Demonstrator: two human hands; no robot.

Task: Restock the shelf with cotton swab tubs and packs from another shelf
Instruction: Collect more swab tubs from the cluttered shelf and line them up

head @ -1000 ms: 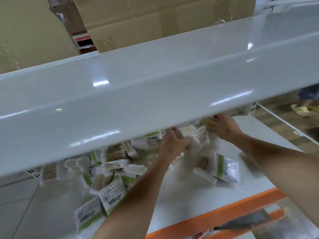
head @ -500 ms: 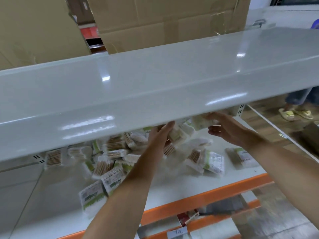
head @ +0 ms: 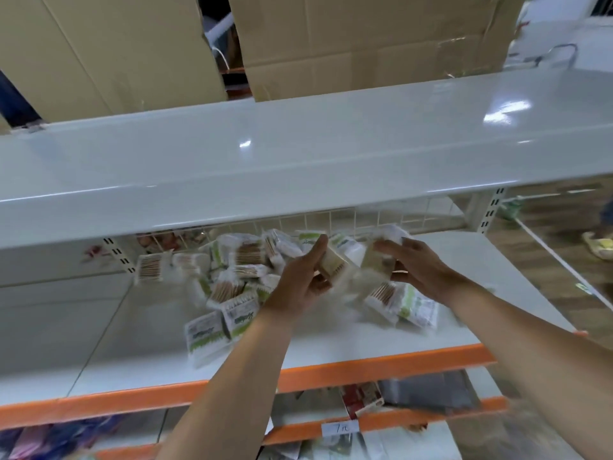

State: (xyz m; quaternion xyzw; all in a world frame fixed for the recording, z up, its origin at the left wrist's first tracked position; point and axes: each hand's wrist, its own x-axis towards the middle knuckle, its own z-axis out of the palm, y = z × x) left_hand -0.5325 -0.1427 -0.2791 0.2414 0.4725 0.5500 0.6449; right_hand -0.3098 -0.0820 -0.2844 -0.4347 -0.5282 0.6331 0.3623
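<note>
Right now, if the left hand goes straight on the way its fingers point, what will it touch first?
Probably the heap of cotton swab packs just behind it. The left hand already holds a pack and points up and back toward the wire grid. The blur makes depth uncertain.

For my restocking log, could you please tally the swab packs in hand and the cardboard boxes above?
Swab packs in hand: 2, left pack in left hand, right pack in right hand
Cardboard boxes: 2, left box, right box
Total: 4
Pile too blurred to count.
</note>
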